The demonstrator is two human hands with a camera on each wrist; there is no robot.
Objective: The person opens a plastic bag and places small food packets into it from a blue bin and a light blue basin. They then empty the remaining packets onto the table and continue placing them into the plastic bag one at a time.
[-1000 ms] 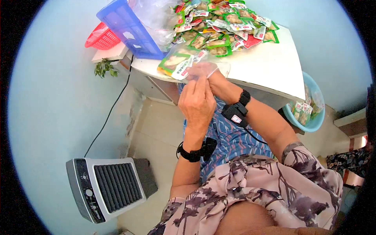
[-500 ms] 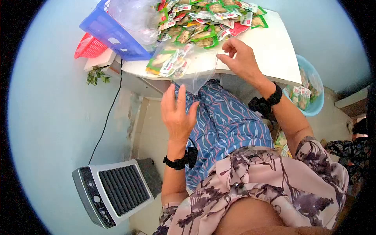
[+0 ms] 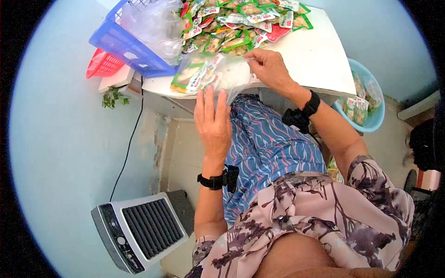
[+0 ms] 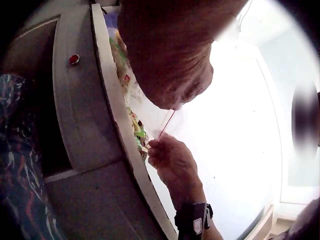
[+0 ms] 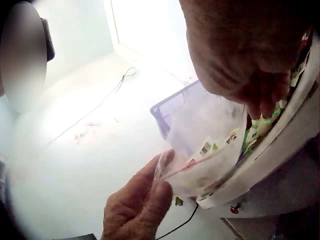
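Observation:
A clear plastic bag (image 3: 236,76) with green-edged food packets (image 3: 197,74) inside lies at the table's front edge, its right part overhanging. My left hand (image 3: 214,123) is at the bag's near side; in the right wrist view this left hand (image 5: 137,202) pinches the plastic between thumb and fingers. At the far right corner, my right hand (image 3: 273,72) grips the bag's edge. The left wrist view shows the right hand (image 4: 175,167) with its fingertips on the bag beside a thin red line.
Many packets (image 3: 245,21) are heaped at the table's back. Left of them a blue basket (image 3: 134,51) holds clear bags, near a red basket (image 3: 104,64). A light-blue tub (image 3: 371,121) with packets stands right of the table (image 3: 315,55). A grey appliance (image 3: 139,231) is at lower left.
From together on the bag, the hands moved apart with fingers loose at half a second ago. Since then the right hand has come back left onto the bag's edge; the left has moved up to it.

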